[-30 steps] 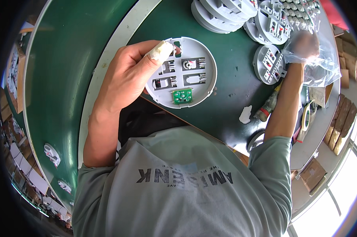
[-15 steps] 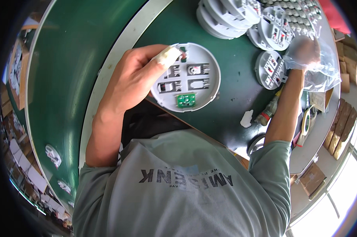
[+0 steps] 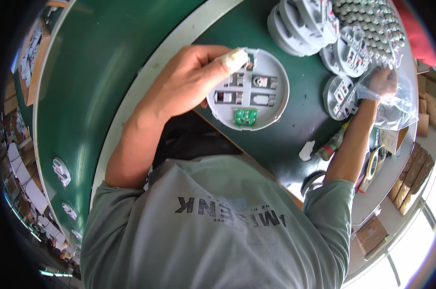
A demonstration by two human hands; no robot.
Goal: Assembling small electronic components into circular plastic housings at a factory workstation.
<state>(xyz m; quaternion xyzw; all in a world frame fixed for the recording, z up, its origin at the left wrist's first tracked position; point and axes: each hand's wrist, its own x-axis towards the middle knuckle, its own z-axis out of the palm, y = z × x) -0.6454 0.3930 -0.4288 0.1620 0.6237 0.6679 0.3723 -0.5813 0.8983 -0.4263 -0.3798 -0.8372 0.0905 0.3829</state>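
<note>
My left hand point(image 3: 191, 82) is closed on the rim of a round light-grey plastic housing point(image 3: 268, 110), its thumb wrapped in a whitish covering. The housing is tilted to show its inside: a small green circuit board point(image 3: 246, 116) at the near edge, another by the thumb, and slots with metal clips. On the right, my right hand point(image 3: 384, 83) is at a clear plastic bag point(image 3: 396, 108), partly behind the film. Its fingers look bunched; what they hold, if anything, cannot be made out.
Stacked grey housings point(image 3: 302, 29) stand at the far side, with a single housing point(image 3: 340, 98) nearer. Rows of small metallic parts point(image 3: 369, 29) lie at the far right. A bottle point(image 3: 332, 144), a white scrap point(image 3: 306, 151) and a tape roll point(image 3: 372, 164) lie near my right forearm. A green belt point(image 3: 117, 62) curves past on the left.
In the picture, the housing in my left hand and the stacks have shifted rightward. My right hand, blurred before, shows more sharply and sits slightly lower, still at the bag.
</note>
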